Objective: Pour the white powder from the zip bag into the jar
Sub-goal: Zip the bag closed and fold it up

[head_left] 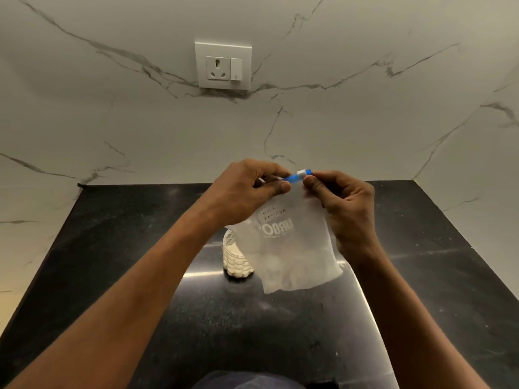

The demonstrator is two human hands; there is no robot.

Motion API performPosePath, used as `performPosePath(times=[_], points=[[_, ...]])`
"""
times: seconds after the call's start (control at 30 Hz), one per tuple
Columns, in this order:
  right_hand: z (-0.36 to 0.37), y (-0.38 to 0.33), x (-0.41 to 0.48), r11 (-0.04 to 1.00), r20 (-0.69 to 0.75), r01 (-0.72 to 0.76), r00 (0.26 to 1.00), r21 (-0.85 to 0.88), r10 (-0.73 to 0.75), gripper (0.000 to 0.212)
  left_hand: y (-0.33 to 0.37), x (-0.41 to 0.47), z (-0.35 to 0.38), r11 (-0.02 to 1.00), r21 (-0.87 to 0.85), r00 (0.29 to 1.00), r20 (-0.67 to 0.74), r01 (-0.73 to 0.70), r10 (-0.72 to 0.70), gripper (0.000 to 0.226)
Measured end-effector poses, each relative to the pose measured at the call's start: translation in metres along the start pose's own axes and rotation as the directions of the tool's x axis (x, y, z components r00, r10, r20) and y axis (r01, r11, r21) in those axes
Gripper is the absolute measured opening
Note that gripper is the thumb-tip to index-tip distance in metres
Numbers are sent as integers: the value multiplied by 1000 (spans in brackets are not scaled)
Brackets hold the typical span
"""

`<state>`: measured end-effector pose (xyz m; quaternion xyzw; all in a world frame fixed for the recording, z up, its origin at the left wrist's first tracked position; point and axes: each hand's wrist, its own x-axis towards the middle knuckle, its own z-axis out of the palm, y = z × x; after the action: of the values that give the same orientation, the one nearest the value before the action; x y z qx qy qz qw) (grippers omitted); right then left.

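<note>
1. The black stone counter (pixel 118 248) is polished, speckled, and shows streaks of reflected light. It runs back to a wall and is closed in on both sides.
2. The wall (pixel 365 122) is white marble-look slab with thin grey veins. The same slab covers the left and right sides.
3. A white socket (pixel 223 66) with a switch beside it sits on the back wall, above the middle of the counter.
4. The zip bag (pixel 295 248) hangs upright over the middle of the counter, held by its top edge. It is cloudy plastic with handwriting and a printed logo, and white powder clings in its lower part. I cannot tell if its bottom touches the counter.
5. A blue strip (pixel 292 178) runs along the bag's top, with a white slider (pixel 301 173) on it. Whether the zip is open cannot be told.
6. The left hand (pixel 252 189) pinches the top edge between thumb and curled fingers, just left of the slider.
7. The right hand (pixel 345 209) pinches the same edge just right of the slider, fingers curled.
8. The jar (pixel 234 259) stands on the counter behind the bag's lower left side, partly hidden. It is clear, patterned, and holds white powder.
9. Dark cloth (pixel 247 381) shows at the bottom edge.
</note>
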<state>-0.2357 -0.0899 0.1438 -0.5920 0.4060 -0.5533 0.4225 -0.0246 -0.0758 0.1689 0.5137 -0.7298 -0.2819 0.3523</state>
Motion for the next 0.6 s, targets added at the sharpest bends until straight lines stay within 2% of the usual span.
performPosePath(times=[0.1, 0.2, 0.3, 0.47, 0.6], points=[[0, 4, -6, 996, 22, -62, 998, 68, 60, 10, 5, -2, 7, 998, -46, 999, 22, -37, 38, 36], [2, 4, -11, 986, 57, -108, 993, 125, 102, 9, 9, -2, 17, 995, -61, 994, -70, -84, 80, 23], [3, -1, -13, 971, 38, -148, 989, 190, 143, 8, 12, -4, 20, 996, -73, 996, -79, -46, 40, 18], [3, -3, -14, 970, -27, -131, 990, 207, 139, 17, 15, -8, 17, 998, -55, 999, -44, 9, -11, 20], [-3, -4, -9, 967, -94, -136, 983, 215, 159, 14, 4, -19, 9, 994, -83, 996, -28, 77, -80, 17]])
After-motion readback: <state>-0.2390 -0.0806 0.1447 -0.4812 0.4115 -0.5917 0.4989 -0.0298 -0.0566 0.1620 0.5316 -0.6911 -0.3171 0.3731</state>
